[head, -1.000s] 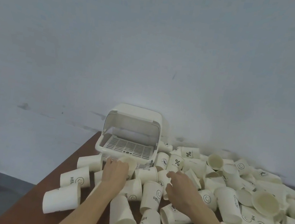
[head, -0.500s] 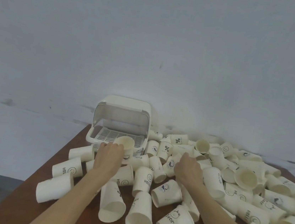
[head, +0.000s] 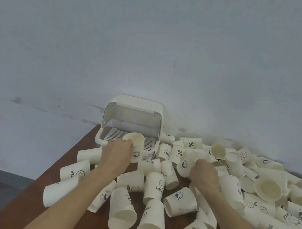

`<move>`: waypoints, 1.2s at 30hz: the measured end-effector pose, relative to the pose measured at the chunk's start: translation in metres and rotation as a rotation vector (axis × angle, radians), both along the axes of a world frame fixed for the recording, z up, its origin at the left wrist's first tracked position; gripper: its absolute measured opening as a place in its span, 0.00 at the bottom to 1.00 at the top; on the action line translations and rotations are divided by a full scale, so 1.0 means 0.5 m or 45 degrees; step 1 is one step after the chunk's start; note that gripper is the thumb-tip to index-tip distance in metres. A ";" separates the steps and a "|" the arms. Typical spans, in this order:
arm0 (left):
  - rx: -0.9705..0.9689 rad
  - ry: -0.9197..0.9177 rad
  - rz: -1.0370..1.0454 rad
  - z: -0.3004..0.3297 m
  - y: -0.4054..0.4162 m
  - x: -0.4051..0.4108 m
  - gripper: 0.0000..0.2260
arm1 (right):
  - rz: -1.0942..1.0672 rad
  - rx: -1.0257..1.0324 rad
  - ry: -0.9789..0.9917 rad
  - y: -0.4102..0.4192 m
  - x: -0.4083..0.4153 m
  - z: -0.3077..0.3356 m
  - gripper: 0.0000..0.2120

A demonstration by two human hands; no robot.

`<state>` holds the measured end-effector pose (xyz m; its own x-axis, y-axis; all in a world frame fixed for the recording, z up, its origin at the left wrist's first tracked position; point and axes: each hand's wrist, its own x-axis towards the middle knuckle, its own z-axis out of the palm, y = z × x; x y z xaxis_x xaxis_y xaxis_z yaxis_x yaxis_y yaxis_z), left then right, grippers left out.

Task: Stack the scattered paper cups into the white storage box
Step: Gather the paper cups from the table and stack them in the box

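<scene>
- Left hand [head: 117, 153] grips an upright paper cup [head: 135, 147], mouth up, just in front of the white storage box [head: 132, 123], whose lid is up and whose slatted tray shows no cups
- The box lies straight beyond that cup, so the left hand is nearer; forearm stretched forward, fingers wrapped round the cup's near side
- Right of the box, the right hand [head: 205, 175] curls round a tilted cup [head: 186, 163] amid the scattered cups [head: 233, 181] on the brown table [head: 28, 194]

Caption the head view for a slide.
Left hand holds a paper cup before the open white storage box; right hand grips another.
</scene>
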<state>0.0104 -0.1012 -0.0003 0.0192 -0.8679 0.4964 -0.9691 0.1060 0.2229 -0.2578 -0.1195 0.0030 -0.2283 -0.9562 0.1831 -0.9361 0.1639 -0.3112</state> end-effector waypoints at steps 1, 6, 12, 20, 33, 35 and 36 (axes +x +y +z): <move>-0.018 0.030 0.006 0.005 -0.005 0.006 0.12 | 0.022 -0.044 0.036 -0.003 0.004 0.008 0.06; -0.152 0.064 0.056 0.027 -0.045 0.049 0.13 | 0.162 -0.274 0.215 -0.014 0.061 0.061 0.07; -0.100 -0.115 0.187 0.026 -0.092 0.102 0.09 | 0.480 -0.515 0.228 -0.047 0.176 0.065 0.09; 0.261 -0.336 0.262 -0.022 -0.154 0.136 0.11 | 0.578 -0.356 0.315 -0.120 0.295 -0.003 0.08; 0.432 -0.279 0.228 -0.050 -0.198 0.140 0.12 | 0.558 -0.079 0.413 -0.163 0.357 -0.064 0.11; 0.441 -0.273 0.212 -0.049 -0.203 0.142 0.12 | 0.575 -0.056 0.431 -0.164 0.359 -0.058 0.10; 0.446 -0.278 0.206 -0.049 -0.203 0.142 0.12 | 0.588 -0.041 0.436 -0.163 0.359 -0.054 0.10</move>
